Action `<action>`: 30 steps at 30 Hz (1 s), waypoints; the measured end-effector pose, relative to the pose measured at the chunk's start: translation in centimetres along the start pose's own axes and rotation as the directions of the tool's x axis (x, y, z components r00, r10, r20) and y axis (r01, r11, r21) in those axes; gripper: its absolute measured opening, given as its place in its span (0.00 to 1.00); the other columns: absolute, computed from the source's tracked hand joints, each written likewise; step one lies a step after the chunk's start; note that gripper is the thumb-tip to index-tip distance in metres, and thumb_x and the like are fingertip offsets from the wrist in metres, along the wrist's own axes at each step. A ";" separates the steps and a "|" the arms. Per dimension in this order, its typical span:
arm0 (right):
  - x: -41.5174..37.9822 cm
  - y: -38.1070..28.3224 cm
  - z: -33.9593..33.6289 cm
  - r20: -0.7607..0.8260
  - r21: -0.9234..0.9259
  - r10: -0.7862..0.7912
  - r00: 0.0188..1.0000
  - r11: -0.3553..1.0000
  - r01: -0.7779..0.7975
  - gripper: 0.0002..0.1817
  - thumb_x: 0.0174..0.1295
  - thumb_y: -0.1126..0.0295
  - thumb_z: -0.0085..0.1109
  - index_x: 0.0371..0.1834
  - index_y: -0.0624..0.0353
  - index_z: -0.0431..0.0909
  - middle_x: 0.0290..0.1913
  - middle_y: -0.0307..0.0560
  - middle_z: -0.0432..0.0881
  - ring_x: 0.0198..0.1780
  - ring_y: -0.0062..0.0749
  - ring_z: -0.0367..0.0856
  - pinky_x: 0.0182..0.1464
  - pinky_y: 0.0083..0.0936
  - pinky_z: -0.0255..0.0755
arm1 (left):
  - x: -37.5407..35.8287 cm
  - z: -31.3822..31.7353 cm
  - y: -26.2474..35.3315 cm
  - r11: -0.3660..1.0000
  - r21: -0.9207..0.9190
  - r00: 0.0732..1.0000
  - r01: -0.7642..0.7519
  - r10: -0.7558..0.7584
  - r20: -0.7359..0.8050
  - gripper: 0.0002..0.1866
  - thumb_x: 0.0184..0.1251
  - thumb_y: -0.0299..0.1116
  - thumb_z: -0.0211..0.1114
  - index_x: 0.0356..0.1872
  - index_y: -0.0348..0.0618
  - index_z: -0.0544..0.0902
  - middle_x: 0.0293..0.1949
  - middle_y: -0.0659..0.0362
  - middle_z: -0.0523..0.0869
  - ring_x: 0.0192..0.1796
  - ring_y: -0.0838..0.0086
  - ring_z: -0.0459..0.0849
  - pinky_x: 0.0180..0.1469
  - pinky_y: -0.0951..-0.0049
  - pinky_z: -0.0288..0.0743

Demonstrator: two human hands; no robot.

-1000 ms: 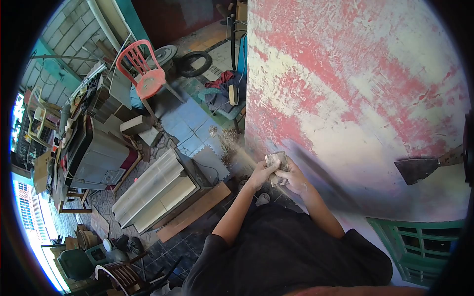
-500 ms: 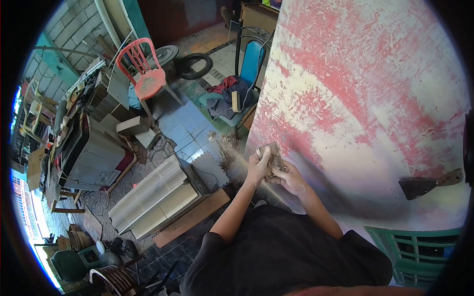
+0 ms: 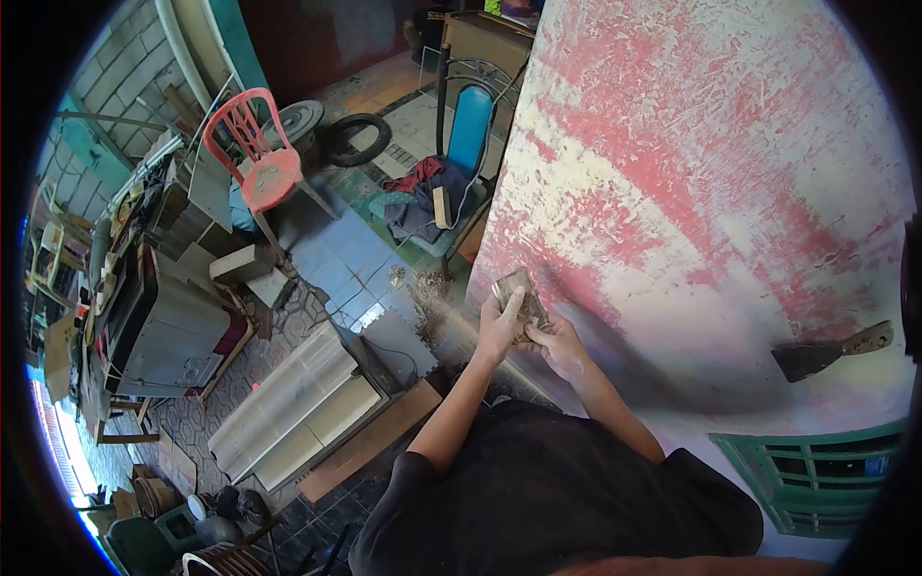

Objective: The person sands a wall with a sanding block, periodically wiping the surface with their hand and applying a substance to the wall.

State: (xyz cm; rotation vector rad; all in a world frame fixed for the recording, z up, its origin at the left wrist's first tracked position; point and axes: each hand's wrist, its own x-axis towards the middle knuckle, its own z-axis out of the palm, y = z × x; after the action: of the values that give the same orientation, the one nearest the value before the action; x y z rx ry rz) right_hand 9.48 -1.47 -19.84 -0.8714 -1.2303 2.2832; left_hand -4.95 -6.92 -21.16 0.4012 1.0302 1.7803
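Note:
In front of the wall, both hands are closed on a dusty brown rectangular block (image 3: 516,282) that looks wrapped in worn sandpaper. My left hand (image 3: 497,324) grips its left side, with the thumb lying along the top face. My right hand (image 3: 560,348) pinches its lower right edge. The fingers beneath are hidden. Close beyond the block is the wall (image 3: 615,250), patchy with red, cream and white paint. A putty knife (image 3: 831,352) with a dark blade rests against the wall at the right, apart from my hands.
A red plastic chair (image 3: 270,179) and a tire (image 3: 355,140) stand at the back left. Clothes and a wooden block (image 3: 442,207) lie on a blue-backed chair (image 3: 469,130). A long cabinet-like box (image 3: 298,408) lies left of me. A green window grille (image 3: 816,478) is at lower right.
The view has shifted slightly, so the chairs and floor items appear farther left. Both hands keep their hold on the block, whose upper end shows a little more.

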 end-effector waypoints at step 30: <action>-5.6 0.8 -2.5 -0.239 -0.112 -0.017 0.971 0.994 -0.011 0.14 0.80 0.70 0.59 0.62 0.66 0.78 0.42 0.51 0.89 0.40 0.28 0.87 0.42 0.25 0.81 | 11.4 13.5 11.3 0.049 0.672 0.247 -0.739 0.947 0.203 0.28 0.81 0.22 0.58 0.78 0.25 0.67 0.75 0.35 0.66 0.76 0.48 0.69 0.77 0.56 0.66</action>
State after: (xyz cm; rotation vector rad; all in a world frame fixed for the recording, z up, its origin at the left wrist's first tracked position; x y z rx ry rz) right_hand 15.25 -3.80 -19.76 -1.1478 -1.2576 2.0491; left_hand -7.71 7.71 -6.42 1.5806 1.9414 2.5248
